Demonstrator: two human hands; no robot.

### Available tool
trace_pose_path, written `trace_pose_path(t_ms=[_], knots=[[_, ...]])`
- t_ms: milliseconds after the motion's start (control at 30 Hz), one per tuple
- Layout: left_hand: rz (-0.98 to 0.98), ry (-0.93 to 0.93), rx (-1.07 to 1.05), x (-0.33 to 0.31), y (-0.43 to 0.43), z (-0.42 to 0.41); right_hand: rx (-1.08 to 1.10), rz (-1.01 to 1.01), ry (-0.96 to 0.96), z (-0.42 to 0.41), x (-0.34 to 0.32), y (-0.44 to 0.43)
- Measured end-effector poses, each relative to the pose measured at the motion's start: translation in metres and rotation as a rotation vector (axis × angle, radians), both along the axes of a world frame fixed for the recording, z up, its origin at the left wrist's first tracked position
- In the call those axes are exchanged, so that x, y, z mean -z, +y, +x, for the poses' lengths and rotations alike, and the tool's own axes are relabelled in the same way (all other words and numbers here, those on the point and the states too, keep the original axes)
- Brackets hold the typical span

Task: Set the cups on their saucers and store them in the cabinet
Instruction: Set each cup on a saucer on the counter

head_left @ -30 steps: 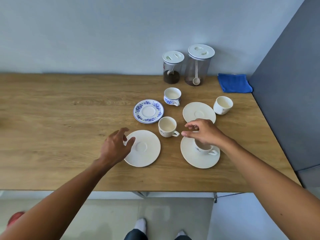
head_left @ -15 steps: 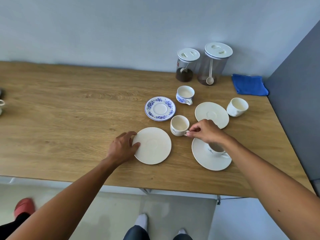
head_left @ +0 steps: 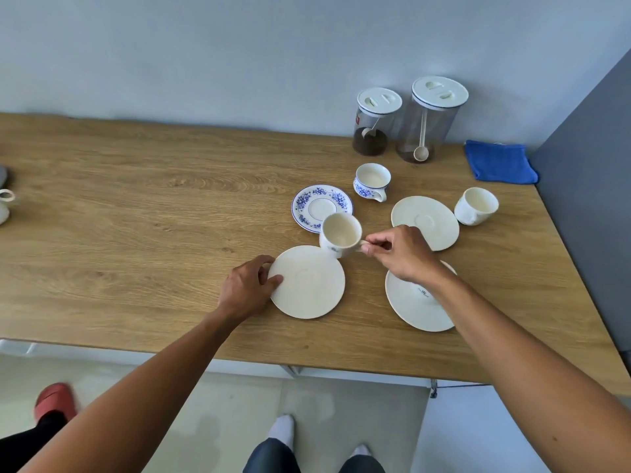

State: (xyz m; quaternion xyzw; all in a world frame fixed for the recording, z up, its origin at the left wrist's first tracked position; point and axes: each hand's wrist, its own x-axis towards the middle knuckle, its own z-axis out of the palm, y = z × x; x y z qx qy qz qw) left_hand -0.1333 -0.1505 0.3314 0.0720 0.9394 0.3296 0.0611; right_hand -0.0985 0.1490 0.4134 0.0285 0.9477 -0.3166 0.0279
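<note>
Near saucer (head_left: 307, 282) on tabletop (head_left: 136, 233), held cup (head_left: 339, 236) just above its far edge, patterned saucer (head_left: 321, 207) behind that, patterned cup (head_left: 371, 181) further back right, two jars (head_left: 409, 119) at wall, cloth (head_left: 500, 162) right of them.

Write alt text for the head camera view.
The right hand holds a cream cup by its handle above a plain saucer that the left hand steadies on the wooden table. More cups, saucers and two jars sit behind.
</note>
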Motion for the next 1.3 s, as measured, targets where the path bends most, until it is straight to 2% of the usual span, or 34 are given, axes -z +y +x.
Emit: trace_pose_path(t_ms=[167,500,767,900,1067,1300], knots=[[0.009,-0.009,0.001,0.0,0.0,0.0,-0.157,-0.048,-0.001,0.017,0.019,-0.042],[0.008,-0.002,-0.001,0.003,-0.001,0.0,-0.185,-0.077,-0.004,0.021,0.034,-0.053],[0.016,-0.005,0.013,0.001,-0.001,0.0,-0.127,-0.138,-0.025,0.021,0.034,-0.057],[0.02,0.008,0.018,0.001,-0.001,-0.001,-0.148,-0.096,-0.029,0.021,0.032,-0.055],[0.042,0.045,0.036,0.0,-0.005,-0.004,-0.127,-0.075,-0.141,0.021,0.027,-0.05],[0.05,0.066,0.053,-0.009,-0.003,-0.04,-0.019,-0.078,-0.079,0.005,0.012,-0.025]])
